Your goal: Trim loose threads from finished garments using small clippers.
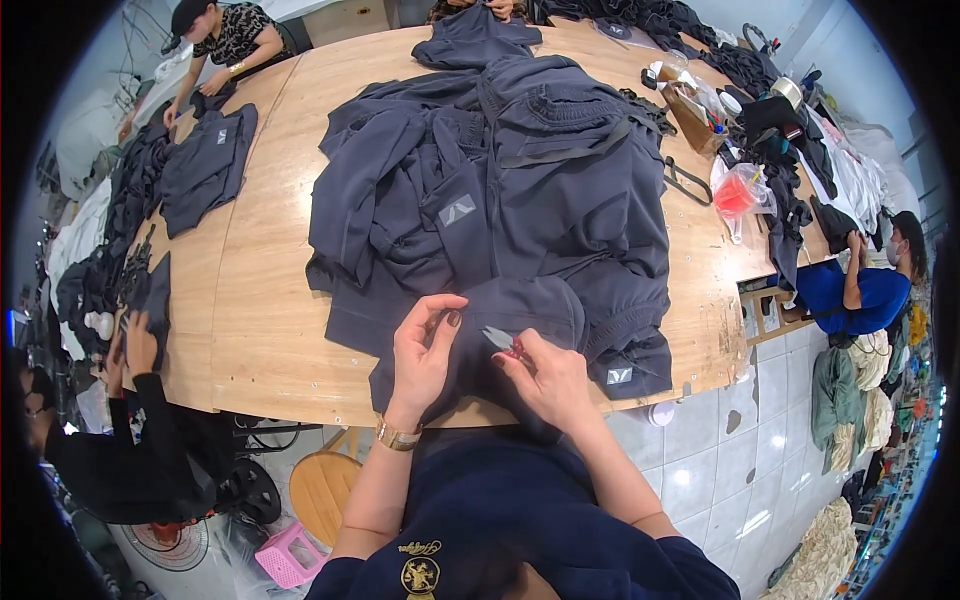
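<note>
A pile of dark grey-blue jackets or similar garments [570, 190] covers the middle of the table. At its near edge a smooth, rounded dark cloth piece [540, 297] lies under both my hands. My right hand [550, 380] grips small thread snips [497, 338] with red handles, their pointed blades aimed up and left toward my other hand. My left hand [425, 350] rests by the cloth's left side, thumb and forefinger drawn together in a pinch. Whatever sits between those fingertips is too small to make out.
The wooden table [270, 200] curves around me. Folded dark garments [207, 165] lie far left. A black strap loop [688, 182] and a red plastic container [737, 192] are at right. Co-workers sit around the table; a wooden stool [325, 495] stands near my left elbow.
</note>
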`<state>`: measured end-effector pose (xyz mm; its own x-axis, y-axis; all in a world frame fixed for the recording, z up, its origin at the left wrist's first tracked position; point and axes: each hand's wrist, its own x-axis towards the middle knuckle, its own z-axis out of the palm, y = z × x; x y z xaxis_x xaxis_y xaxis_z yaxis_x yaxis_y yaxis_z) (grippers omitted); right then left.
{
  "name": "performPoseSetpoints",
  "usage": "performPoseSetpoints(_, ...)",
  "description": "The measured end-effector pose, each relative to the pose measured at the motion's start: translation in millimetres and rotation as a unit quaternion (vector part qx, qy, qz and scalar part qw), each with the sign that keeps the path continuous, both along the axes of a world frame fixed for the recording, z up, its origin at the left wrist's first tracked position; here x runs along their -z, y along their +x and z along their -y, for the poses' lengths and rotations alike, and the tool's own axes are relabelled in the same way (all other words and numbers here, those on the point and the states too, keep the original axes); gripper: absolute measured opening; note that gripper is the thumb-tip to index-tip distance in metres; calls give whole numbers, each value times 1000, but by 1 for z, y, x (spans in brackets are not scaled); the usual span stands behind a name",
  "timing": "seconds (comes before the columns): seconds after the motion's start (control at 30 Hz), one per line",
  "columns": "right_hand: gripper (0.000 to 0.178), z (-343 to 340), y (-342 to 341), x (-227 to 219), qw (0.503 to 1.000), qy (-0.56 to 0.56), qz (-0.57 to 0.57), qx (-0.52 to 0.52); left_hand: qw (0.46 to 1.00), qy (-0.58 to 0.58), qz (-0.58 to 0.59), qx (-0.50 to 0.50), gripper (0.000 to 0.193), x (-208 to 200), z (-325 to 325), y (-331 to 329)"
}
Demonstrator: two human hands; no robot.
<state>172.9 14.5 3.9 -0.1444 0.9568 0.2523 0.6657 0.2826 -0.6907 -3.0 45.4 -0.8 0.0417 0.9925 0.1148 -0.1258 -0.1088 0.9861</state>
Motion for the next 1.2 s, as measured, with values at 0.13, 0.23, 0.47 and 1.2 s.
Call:
performPoseSetpoints(0.13, 31, 2, -3, -6, 1000, 8, 24, -10, 999, 12, -28, -11, 15, -3, 3, 2)
performPoseSetpoints(0.23, 31, 2, -2, -5, 999, 11, 30, -11, 998, 12, -62, -19, 17, -11, 5, 5)
performPoseSetpoints(0.47, 31, 0, -1, -8, 1000, 15, 22, -13, 993, 33, -108, -36, 22, -7, 6, 2)
performPoseSetpoints(1.2, 24, -32, 44, 56, 823, -203, -529, 29, 846, 224, -479, 75, 54, -3, -12, 17)
